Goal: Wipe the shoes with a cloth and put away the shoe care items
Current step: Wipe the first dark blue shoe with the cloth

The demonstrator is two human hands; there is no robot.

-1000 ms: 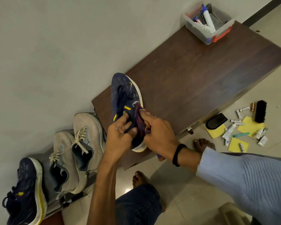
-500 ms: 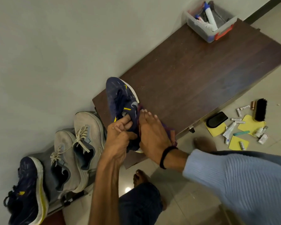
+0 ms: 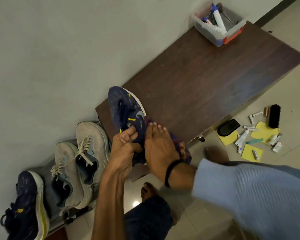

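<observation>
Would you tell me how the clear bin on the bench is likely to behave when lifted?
The clear bin looks thin-walled and holds only a few bottles, so it is probably light. The tall white bottle leans past the rim and may shift or topple if the bin tilts. Its flat base on the bench should slide rather than roll.

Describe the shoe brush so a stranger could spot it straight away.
From the dark wooden bench, drop to the tiled floor on its right, where small items lie scattered. The brush lies at their far edge, the only one with black bristles.
</observation>
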